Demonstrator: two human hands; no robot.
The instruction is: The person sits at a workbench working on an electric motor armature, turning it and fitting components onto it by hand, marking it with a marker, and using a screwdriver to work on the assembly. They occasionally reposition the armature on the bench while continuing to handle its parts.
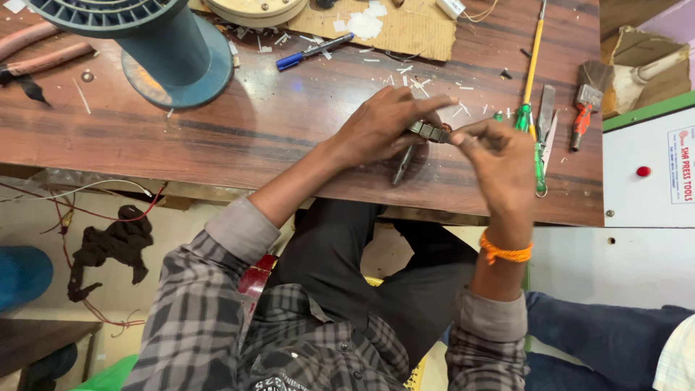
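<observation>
Metal part (pixel 428 131), small, grey and blocky with a ribbed look, sits pinched between both hands just above the near edge of the wooden table (pixel 217 137). Left hand (pixel 384 124) clasps it from one end, forefinger stretched out flat over the top, with a thin dark tool (pixel 402 165) hanging down from under that palm; what kind of tool I cannot tell. Right hand (pixel 499 156) grips the other end with thumb and fingertips, and an orange thread band (pixel 504 253) circles that wrist.

On the right stands a white cabinet (pixel 648 170) with a green strip along its top edge, a round red button (pixel 643 171) on its face and a rectangular label (pixel 681 165) with red print at the far right. Behind it lies a torn brown cardboard box (pixel 641 65). A flat sheet of brown cardboard (pixel 391 32) lies at the back of the table, strewn with white paper scraps.

The tabletop is dark, glossy, streaked wood, littered with white slivers. A big teal plastic spool (pixel 156 43) with a ribbed flange stands at the left. A blue pen (pixel 313 51) lies near the cardboard. A yellow-shafted, green-handled screwdriver (pixel 532 87) lies just beyond the right hand, beside a metal file (pixel 546 108) and a small red-handled hammer (pixel 583 112).
</observation>
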